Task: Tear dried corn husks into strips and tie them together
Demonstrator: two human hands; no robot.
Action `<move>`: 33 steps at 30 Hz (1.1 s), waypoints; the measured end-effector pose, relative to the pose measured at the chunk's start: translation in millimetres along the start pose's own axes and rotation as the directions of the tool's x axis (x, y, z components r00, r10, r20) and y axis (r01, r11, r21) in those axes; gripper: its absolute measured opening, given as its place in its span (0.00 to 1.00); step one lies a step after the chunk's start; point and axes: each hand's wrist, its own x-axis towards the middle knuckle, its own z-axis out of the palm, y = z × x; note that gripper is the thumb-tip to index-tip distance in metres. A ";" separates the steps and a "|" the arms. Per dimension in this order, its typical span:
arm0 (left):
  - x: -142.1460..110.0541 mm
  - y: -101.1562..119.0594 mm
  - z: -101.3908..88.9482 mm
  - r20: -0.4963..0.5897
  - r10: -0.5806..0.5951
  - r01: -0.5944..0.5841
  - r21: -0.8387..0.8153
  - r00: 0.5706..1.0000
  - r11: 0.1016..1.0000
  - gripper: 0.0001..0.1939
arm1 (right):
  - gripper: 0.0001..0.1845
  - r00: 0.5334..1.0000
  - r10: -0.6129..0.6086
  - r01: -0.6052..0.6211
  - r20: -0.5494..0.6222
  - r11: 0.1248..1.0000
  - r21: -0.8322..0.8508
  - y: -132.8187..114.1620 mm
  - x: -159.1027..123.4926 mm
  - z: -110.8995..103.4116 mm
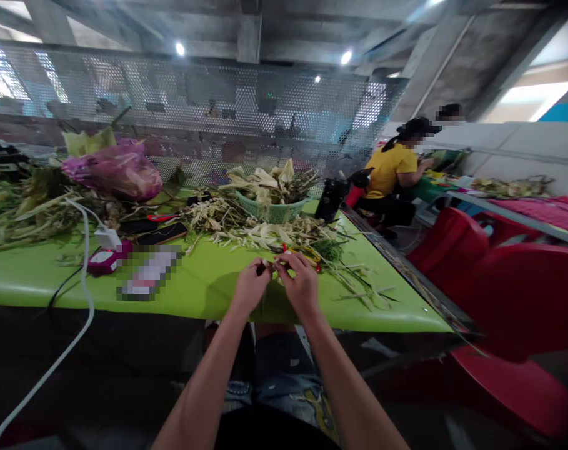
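Close together over the front of the green-covered table (185, 294), my left hand (252, 286) and my right hand (301, 284) meet at the fingertips. Both are closed in a pinch around something small and pale that I cannot make out. Just beyond my right hand lie what look like scissors with yellow and red handles (310, 252), partly hidden by it. Dry, pale plant strips (260, 236) are spread behind my hands. Farther back, a light green plastic basket (277, 212) holds a heap of dried leaves or husks (269, 181).
Left of my hands are a phone-like slab (150, 273), a purple socket block (106, 257) and a white cable (85, 269). A pink plastic bag (115, 169) and plant heaps stand behind them. Red chairs (522, 294) and a person in yellow (391, 167) are at right.
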 end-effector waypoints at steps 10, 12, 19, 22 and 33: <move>-2.7 4.2 -1.8 0.113 -0.139 0.169 -0.334 0.984 0.927 0.12 | 0.07 0.938 0.346 -0.293 0.018 0.765 0.574 12.1 5.7 -0.1; -2.9 2.9 -0.9 0.136 -0.123 0.163 -0.341 0.983 0.926 0.13 | 0.07 0.928 0.372 -0.295 -0.006 0.745 0.599 13.3 6.1 -0.4; -3.2 -0.8 -0.2 0.244 -0.019 0.096 -0.308 0.970 0.947 0.11 | 0.08 0.894 0.444 -0.301 -0.060 0.693 0.655 15.1 5.6 1.3; -5.1 0.6 -0.5 0.303 -0.012 0.114 -0.322 0.953 0.940 0.12 | 0.06 0.882 0.460 -0.285 -0.100 0.690 0.666 14.2 5.7 1.0; -10.8 6.5 3.4 0.247 -0.056 0.110 -0.210 0.967 0.972 0.10 | 0.07 0.885 0.451 -0.282 -0.114 0.715 0.640 15.4 8.4 0.2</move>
